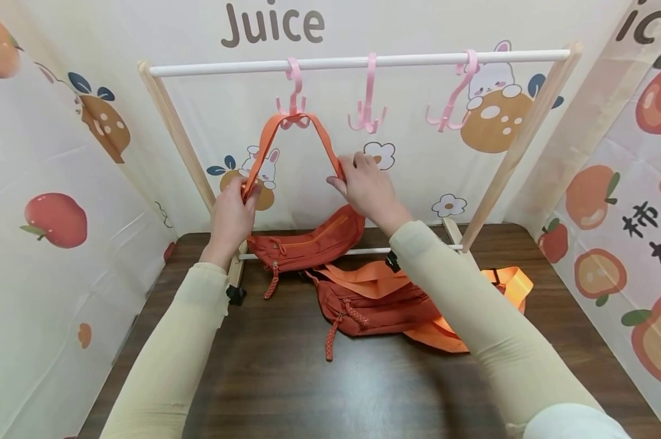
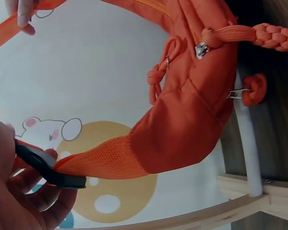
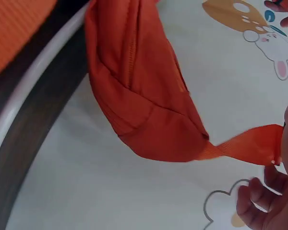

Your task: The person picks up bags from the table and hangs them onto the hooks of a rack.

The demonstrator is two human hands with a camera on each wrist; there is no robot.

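Note:
An orange-red waist bag hangs below both hands, its orange strap looped up over the left pink hook. My left hand grips the strap's left side. In the left wrist view a black buckle lies at that hand's fingers. On the other side my right hand pinches the strap between thumb and fingers; the right wrist view shows the strap running from there to the bag's end. A second orange-red waist bag lies on the table, partly hidden behind my right forearm.
The hooks hang from a white rail on a wooden frame. Two more pink hooks, a middle one and a right one, hold nothing. A lower white bar crosses near the dark wooden table. Printed cloth walls enclose it.

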